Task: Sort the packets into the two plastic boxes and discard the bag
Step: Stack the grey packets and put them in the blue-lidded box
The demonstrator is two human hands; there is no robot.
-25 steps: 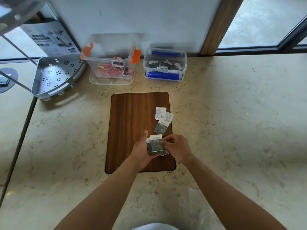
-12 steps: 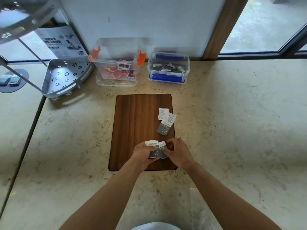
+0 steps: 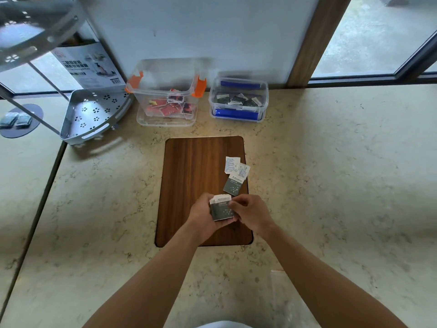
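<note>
My left hand (image 3: 203, 215) and my right hand (image 3: 251, 213) together hold a small stack of grey packets (image 3: 221, 207) over the near part of the wooden board (image 3: 194, 176). One grey packet (image 3: 233, 187) and two white packets (image 3: 233, 165) lie on the board's right side. At the back stand the orange-clipped plastic box (image 3: 165, 91) with red packets and the blue-clipped plastic box (image 3: 238, 100) with dark packets. A clear plastic bag (image 3: 287, 297) lies on the counter near my right forearm.
A grey perforated corner shelf (image 3: 89, 114) stands at the back left with a printed carton (image 3: 89, 67) behind it. Two small blue-grey packets (image 3: 15, 120) lie on a dark disc at far left. A window runs along the back right.
The stack in my hands has been squared up, its packets now aligned. Both hands stay over the near part of the board; the camera view shifted slightly.
</note>
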